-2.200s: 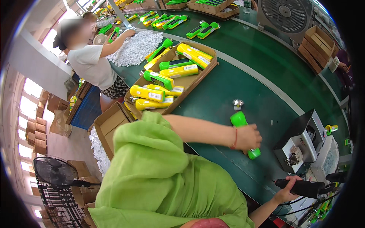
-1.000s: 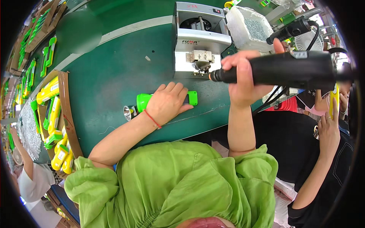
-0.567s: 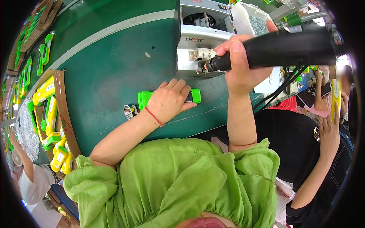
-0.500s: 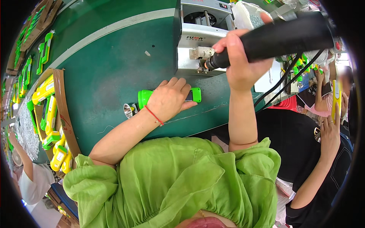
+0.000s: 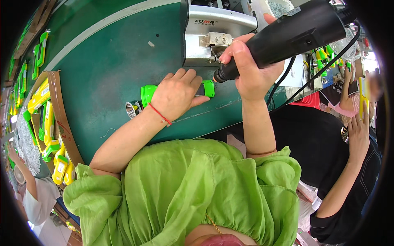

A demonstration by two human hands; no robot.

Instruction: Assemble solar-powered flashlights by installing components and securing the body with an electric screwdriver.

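Note:
A bright green flashlight lies on its side on the green table. My left hand is wrapped over its middle, pinning it down and hiding much of its body. In my right hand is a black electric screwdriver, gripped near its front end and tilted with the tip toward the lower left. That tip is close to the flashlight's right end; I cannot tell whether it touches or carries a screw. A shiny reflector rests beside the flashlight's wide head.
A silver screw feeder stands just beyond the flashlight. At left is a cardboard box of yellow and green flashlights. The screwdriver's black cord loops down at right. Co-workers sit on both sides, one holding a yellow flashlight.
The screwdriver tip has moved from the feeder's front down to the flashlight's right end. My left hand stays on the flashlight. The whole view has shifted slightly.

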